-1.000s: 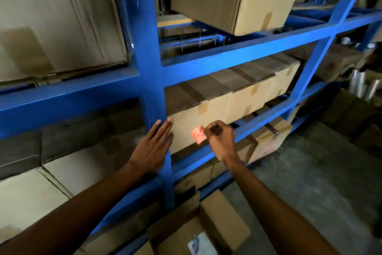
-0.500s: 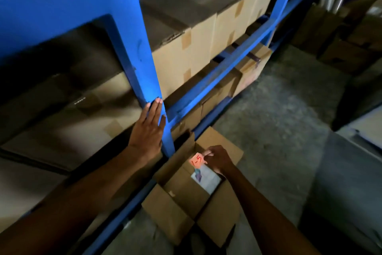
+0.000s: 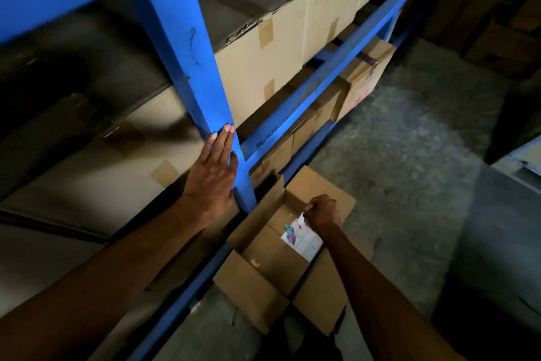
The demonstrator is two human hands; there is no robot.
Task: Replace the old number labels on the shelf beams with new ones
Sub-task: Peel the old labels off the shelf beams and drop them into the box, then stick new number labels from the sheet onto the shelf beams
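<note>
My left hand (image 3: 213, 176) lies flat, fingers together, against the blue upright post (image 3: 187, 47) of the shelf. My right hand (image 3: 322, 212) is down inside an open cardboard box (image 3: 257, 281) on the floor, fingers pinched on a small curled label (image 3: 301, 220) that shows white with a red spot. Just under it lies a white sheet of square labels (image 3: 307, 245) with a coloured scrap on its corner. A blue shelf beam (image 3: 322, 79) runs up to the right from the post; no label shows on it.
Taped cardboard boxes (image 3: 263, 47) fill the shelves behind the beams. Small paper scraps (image 3: 255, 263) lie on the open box's floor. Grey concrete floor (image 3: 409, 155) stretches right, with dark stacked boxes (image 3: 503, 47) at the far right.
My view has tilted down from the shelf to the floor. My right hand carried the orange label from the beam into the open box. My left hand has stayed on the post.
</note>
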